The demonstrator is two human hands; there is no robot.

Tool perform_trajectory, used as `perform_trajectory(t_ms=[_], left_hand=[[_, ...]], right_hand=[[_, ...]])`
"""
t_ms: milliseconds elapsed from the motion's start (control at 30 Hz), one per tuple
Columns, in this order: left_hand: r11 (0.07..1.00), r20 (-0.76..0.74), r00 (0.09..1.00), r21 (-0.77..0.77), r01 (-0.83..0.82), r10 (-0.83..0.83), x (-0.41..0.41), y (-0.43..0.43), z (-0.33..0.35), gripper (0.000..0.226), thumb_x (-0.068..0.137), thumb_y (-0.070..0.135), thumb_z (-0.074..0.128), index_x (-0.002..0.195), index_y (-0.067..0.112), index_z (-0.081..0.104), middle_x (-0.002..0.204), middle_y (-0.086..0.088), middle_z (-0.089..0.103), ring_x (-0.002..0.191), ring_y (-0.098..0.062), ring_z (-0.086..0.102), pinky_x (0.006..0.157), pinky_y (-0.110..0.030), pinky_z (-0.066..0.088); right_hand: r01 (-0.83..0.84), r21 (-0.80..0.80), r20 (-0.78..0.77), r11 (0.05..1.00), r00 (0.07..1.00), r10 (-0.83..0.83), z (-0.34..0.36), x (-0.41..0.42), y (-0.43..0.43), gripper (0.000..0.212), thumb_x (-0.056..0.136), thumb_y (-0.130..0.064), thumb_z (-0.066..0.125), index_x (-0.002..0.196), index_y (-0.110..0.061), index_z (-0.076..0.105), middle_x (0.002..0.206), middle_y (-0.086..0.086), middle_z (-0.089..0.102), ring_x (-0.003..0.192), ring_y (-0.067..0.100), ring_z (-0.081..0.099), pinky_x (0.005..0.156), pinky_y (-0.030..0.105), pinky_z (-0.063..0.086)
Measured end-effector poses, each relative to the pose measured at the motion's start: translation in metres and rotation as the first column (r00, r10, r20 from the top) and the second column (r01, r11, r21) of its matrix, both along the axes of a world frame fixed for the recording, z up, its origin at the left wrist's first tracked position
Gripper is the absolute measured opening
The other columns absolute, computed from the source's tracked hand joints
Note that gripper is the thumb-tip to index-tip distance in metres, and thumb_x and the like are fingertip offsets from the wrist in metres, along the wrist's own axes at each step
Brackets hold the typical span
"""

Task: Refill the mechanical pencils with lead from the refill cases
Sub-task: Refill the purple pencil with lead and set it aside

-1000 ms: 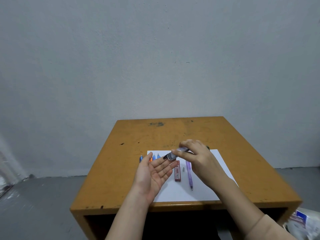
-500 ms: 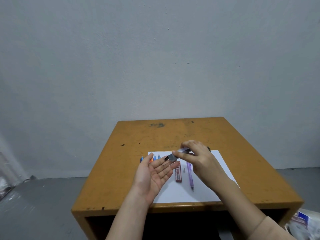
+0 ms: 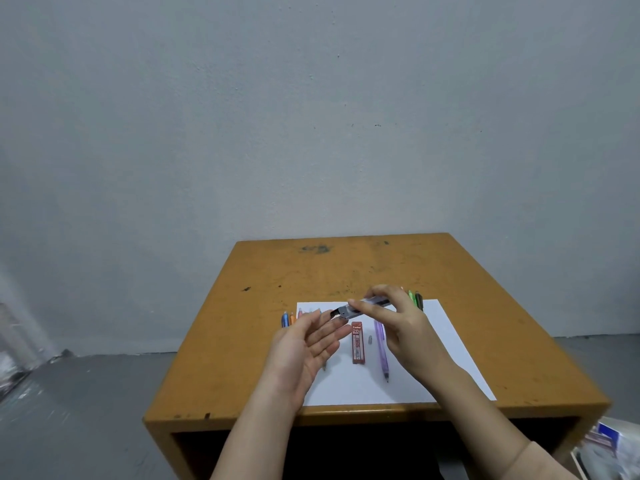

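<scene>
My right hand (image 3: 398,323) pinches a grey lead refill case (image 3: 360,307), tilted with its open end down toward my left palm. My left hand (image 3: 304,351) lies flat and cupped, palm up, just under that end. On the white paper (image 3: 453,348) lie a red refill case (image 3: 357,342), a purple mechanical pencil (image 3: 381,348) and a small cap (image 3: 370,339). Blue and orange pencils (image 3: 287,319) lie at the paper's left edge, partly hidden by my left hand. Green and dark pencils (image 3: 415,298) show behind my right hand.
The paper rests on a worn yellow wooden desk (image 3: 536,358) against a grey wall. The grey floor lies to the left; papers (image 3: 602,448) lie on it at the lower right.
The refill case has tipped a little further toward my left palm. Both hands stay almost where they were.
</scene>
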State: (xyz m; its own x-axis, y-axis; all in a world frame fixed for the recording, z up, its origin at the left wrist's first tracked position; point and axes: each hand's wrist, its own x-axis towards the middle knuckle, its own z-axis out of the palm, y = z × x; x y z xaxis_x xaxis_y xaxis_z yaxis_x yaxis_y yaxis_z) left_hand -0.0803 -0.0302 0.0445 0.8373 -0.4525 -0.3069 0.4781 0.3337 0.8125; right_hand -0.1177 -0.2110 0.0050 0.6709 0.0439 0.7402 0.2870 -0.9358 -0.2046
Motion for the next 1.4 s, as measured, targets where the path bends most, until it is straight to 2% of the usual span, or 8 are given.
perform_trajectory(t_ms=[167, 300, 433, 633, 900, 1067, 1233, 1400], left_hand=[[0.946, 0.37, 0.921, 0.241, -0.218, 0.118, -0.003, 0.002, -0.005, 0.011, 0.086, 0.014, 0.068, 0.095, 0.01, 0.072, 0.086, -0.001, 0.075, 0.083, -0.005, 0.07, 0.071, -0.015, 0.051], [0.843, 0.67, 0.74, 0.366, -0.393, 0.054, -0.005, 0.006, -0.008, 0.017, 0.077, 0.015, 0.077, 0.084, 0.03, 0.071, 0.085, 0.013, 0.071, 0.081, 0.005, 0.063, 0.071, -0.011, 0.049], [0.771, 0.822, 0.565, 0.405, -0.491, -0.072, -0.004, 0.006, -0.008, 0.016, 0.077, 0.015, 0.077, 0.08, 0.029, 0.069, 0.085, 0.017, 0.066, 0.086, 0.008, 0.058, 0.073, -0.005, 0.043], [0.722, 0.866, 0.483, 0.417, -0.552, -0.131, -0.001, 0.005, -0.007, 0.009, 0.077, 0.018, 0.077, 0.077, 0.026, 0.075, 0.085, 0.021, 0.062, 0.086, 0.007, 0.057, 0.071, 0.001, 0.036], [0.706, 0.865, 0.48, 0.431, -0.562, -0.146, 0.002, 0.007, -0.006, 0.005, 0.077, 0.02, 0.077, 0.08, 0.024, 0.076, 0.088, 0.019, 0.062, 0.088, 0.003, 0.057, 0.07, -0.001, 0.039], [0.709, 0.857, 0.49, 0.447, -0.545, -0.163, 0.005, 0.009, -0.005, 0.006, 0.077, 0.019, 0.077, 0.081, 0.024, 0.075, 0.091, 0.017, 0.063, 0.089, 0.002, 0.057, 0.071, 0.001, 0.037], [0.727, 0.849, 0.498, 0.452, -0.516, -0.175, 0.008, 0.014, -0.006, 0.017, 0.077, 0.02, 0.077, 0.075, 0.036, 0.069, 0.087, 0.028, 0.057, 0.091, 0.019, 0.05, 0.068, -0.001, 0.039], [0.722, 0.836, 0.521, 0.467, -0.51, -0.172, 0.014, 0.019, -0.011, 0.019, 0.078, 0.022, 0.076, 0.075, 0.038, 0.067, 0.09, 0.025, 0.059, 0.092, 0.022, 0.048, 0.071, -0.003, 0.041]], right_hand=[[0.007, 0.006, 0.004, 1.0, 1.0, -0.007, 0.002, 0.0, 0.001, 0.074, 0.061, 0.026, 0.067, 0.118, -0.02, 0.067, 0.107, 0.014, 0.061, 0.099, 0.016, 0.049, 0.073, 0.029, 0.052], [0.001, -0.004, 0.001, 1.0, 1.0, -0.001, 0.002, 0.0, 0.002, 0.073, 0.061, 0.026, 0.066, 0.119, -0.02, 0.067, 0.107, 0.014, 0.06, 0.098, 0.02, 0.056, 0.073, 0.031, 0.053], [0.003, -0.009, 0.0, 1.0, 1.0, -0.003, 0.002, 0.001, 0.002, 0.074, 0.06, 0.026, 0.068, 0.118, -0.02, 0.067, 0.108, 0.014, 0.061, 0.1, 0.015, 0.048, 0.074, 0.029, 0.051], [0.004, -0.008, -0.007, 1.0, 1.0, -0.004, 0.002, -0.001, 0.003, 0.074, 0.061, 0.025, 0.069, 0.118, -0.021, 0.067, 0.109, 0.014, 0.061, 0.101, 0.017, 0.052, 0.076, 0.029, 0.052], [0.002, 0.005, -0.002, 1.0, 1.0, -0.002, 0.002, -0.002, 0.0, 0.076, 0.061, 0.025, 0.068, 0.12, -0.022, 0.065, 0.11, 0.013, 0.06, 0.099, 0.021, 0.057, 0.074, 0.031, 0.054], [-0.018, 0.033, -0.012, 0.999, 1.0, 0.019, -0.003, -0.001, -0.006, 0.073, 0.066, 0.025, 0.062, 0.122, -0.022, 0.063, 0.113, 0.014, 0.059, 0.1, 0.029, 0.06, 0.072, 0.039, 0.059], [-0.018, 0.044, -0.004, 0.999, 1.0, 0.018, -0.002, -0.002, -0.009, 0.057, 0.076, 0.009, 0.059, 0.123, -0.023, 0.063, 0.113, 0.014, 0.059, 0.1, 0.03, 0.06, 0.069, 0.038, 0.059], [0.015, 0.081, 0.022, 0.997, 1.0, -0.017, -0.008, -0.003, -0.018, 0.062, 0.076, 0.016, 0.056, 0.122, -0.024, 0.063, 0.112, 0.01, 0.058, 0.099, 0.027, 0.06, 0.071, 0.036, 0.057]])
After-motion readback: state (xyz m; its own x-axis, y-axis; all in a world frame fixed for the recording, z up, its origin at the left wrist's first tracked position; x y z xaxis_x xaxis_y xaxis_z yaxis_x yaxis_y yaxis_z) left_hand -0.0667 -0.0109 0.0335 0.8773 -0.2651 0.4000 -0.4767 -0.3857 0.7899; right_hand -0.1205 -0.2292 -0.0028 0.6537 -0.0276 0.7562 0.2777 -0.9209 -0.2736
